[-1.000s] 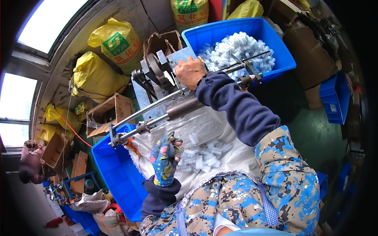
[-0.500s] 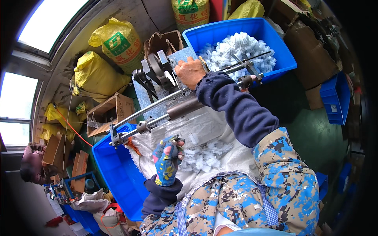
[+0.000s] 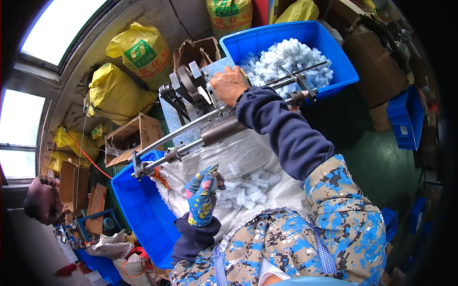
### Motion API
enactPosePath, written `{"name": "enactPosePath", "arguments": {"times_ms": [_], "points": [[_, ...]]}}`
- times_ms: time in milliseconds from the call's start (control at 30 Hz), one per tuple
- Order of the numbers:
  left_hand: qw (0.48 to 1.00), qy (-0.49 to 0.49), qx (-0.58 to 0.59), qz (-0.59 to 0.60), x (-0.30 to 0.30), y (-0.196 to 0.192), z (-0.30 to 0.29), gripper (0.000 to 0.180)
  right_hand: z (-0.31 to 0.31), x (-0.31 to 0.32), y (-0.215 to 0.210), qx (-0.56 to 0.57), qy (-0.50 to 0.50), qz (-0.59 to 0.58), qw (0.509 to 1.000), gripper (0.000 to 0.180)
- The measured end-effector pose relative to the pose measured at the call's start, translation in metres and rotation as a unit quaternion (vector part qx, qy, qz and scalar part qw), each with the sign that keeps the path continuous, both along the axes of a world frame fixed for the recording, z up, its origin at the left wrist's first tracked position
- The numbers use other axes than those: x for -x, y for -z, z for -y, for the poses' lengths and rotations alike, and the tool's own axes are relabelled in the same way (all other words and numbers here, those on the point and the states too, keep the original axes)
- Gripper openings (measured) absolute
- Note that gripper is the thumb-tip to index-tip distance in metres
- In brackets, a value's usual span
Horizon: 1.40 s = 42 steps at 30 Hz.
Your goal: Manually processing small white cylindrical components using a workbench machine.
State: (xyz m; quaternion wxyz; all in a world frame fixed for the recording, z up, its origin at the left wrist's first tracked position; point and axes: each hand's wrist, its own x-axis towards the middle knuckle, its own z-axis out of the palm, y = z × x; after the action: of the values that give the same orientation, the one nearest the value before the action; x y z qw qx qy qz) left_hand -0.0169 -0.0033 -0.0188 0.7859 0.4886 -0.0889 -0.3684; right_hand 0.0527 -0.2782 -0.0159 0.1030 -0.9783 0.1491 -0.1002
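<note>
- A belt-driven machine (image 3: 208,126), its parallel steel rods (image 3: 181,132) running slantwise past a brown roller (image 3: 224,132), anchors a crowded workshop.
- The worker's bare right hand (image 3: 229,86), reaching out of a frayed navy sleeve (image 3: 286,126), rests on the upper part of the machine, just beside the black pulley (image 3: 189,80). Its fingers bend over the far edge; the fingertips are hidden, so whether that grip is spread or pressed together cannot be told.
- The left hand (image 3: 201,195), in a blue flowered glove, is raised on the near side of the machine, apart from the rods. Its fingers curl inward; whether the grip pinches anything cannot be told.
- Clear ribbed plastic tubes (image 3: 248,188) lie heaped on the near side of the machine, on a white sheet (image 3: 257,148) spread before it.
- A blue bin (image 3: 347,76) beyond the machine's right end holds a mound of pale plastic pieces (image 3: 291,57); a second blue bin (image 3: 148,205) stands below its left end.
- Yellow sacks (image 3: 143,52) and an opened carton (image 3: 136,138) line the area left of the machine, where another person (image 3: 45,202) bends, well apart.
</note>
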Motion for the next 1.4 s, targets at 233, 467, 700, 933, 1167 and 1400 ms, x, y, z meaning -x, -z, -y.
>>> {"name": "enactPosePath", "arguments": {"times_ms": [233,467,700,933,1167,1400], "points": [[0.988,-0.033,-0.065,0.135,-0.017,-0.013,-0.025,0.031,0.016,0.051,0.015,0.1,0.069,0.06,0.991,0.044],[0.995,-0.079,0.001,0.065,-0.014,-0.026,0.002,0.032,-0.011,0.039,0.02,0.066,0.067,0.027,0.995,0.056],[0.991,-0.107,-0.052,0.062,-0.012,-0.031,-0.003,0.033,-0.059,0.008,0.016,0.046,0.032,-0.02,0.998,0.047],[0.985,-0.102,-0.057,0.127,-0.029,-0.016,-0.02,0.037,-0.002,0.041,0.004,0.115,0.025,-0.053,0.992,0.035],[0.983,-0.087,-0.038,0.154,-0.021,-0.021,0.006,0.028,0.041,0.022,0.004,0.041,0.054,-0.046,0.997,0.016],[0.955,-0.174,-0.064,0.233,-0.04,-0.025,-0.019,0.023,0.117,0.07,-0.039,0.185,0.135,0.126,0.965,0.022]]}}
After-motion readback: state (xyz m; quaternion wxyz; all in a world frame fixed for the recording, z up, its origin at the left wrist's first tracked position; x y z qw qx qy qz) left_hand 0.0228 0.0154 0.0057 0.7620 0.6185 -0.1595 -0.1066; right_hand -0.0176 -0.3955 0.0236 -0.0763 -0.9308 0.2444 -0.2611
